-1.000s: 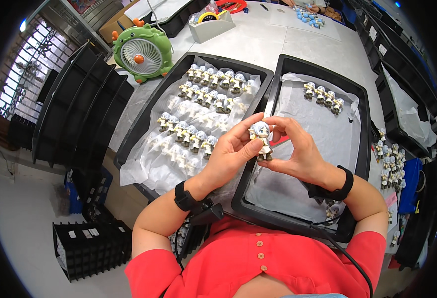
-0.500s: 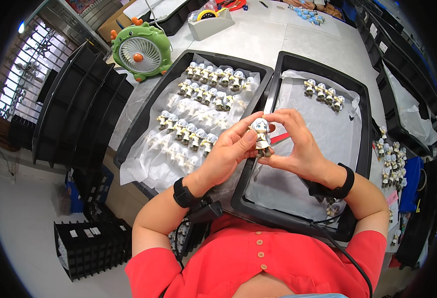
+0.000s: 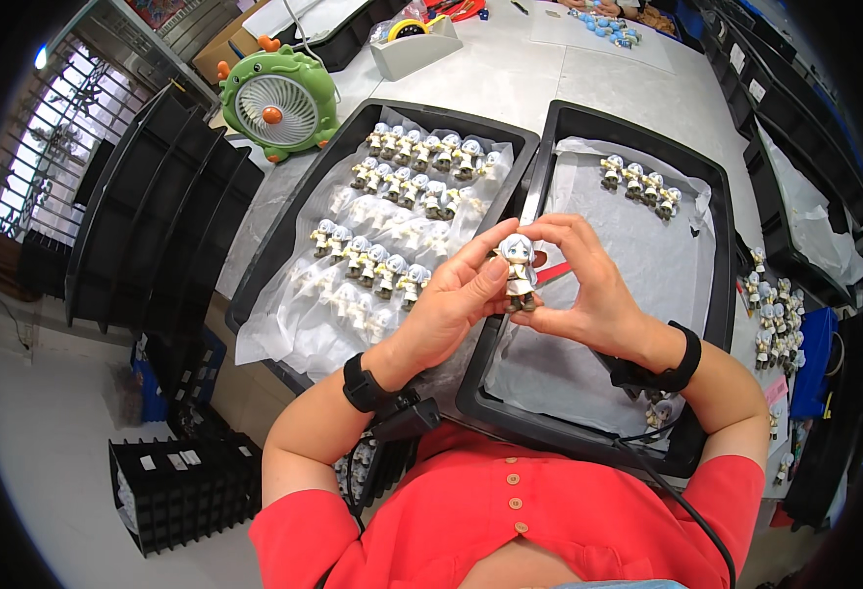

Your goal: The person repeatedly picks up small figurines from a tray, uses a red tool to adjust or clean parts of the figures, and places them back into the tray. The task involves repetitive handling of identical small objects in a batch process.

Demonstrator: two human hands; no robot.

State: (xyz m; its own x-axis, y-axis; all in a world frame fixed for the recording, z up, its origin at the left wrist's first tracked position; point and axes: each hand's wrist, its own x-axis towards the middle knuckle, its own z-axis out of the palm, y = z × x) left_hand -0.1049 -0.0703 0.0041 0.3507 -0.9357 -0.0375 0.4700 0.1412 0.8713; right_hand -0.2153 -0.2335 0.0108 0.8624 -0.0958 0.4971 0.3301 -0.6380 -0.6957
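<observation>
A small figurine (image 3: 520,275) with pale hair, a white outfit and dark boots is held upright between both hands. My left hand (image 3: 464,287) grips it from the left, thumb and fingers closed at its side. My right hand (image 3: 588,285) curves round the other side, thumb at the boots and fingertips by the head. Behind the figurine a red-handled tool (image 3: 552,272) shows in part; my hands hide the rest. Below lies the right black tray (image 3: 721,211), lined with white sheet, with several similar figurines (image 3: 637,187) in a row at its far end.
The left black tray (image 3: 289,201) holds rows of figurines, some under translucent sheet. A green fan (image 3: 276,103) stands beyond it. More figurines (image 3: 775,319) cluster right of the trays, near a blue box (image 3: 812,363). Black crates (image 3: 156,196) are stacked at left.
The figurine has turned slightly in my fingers and shifted a little to the right. Both hands stay nearly in place, and the trays have not moved.
</observation>
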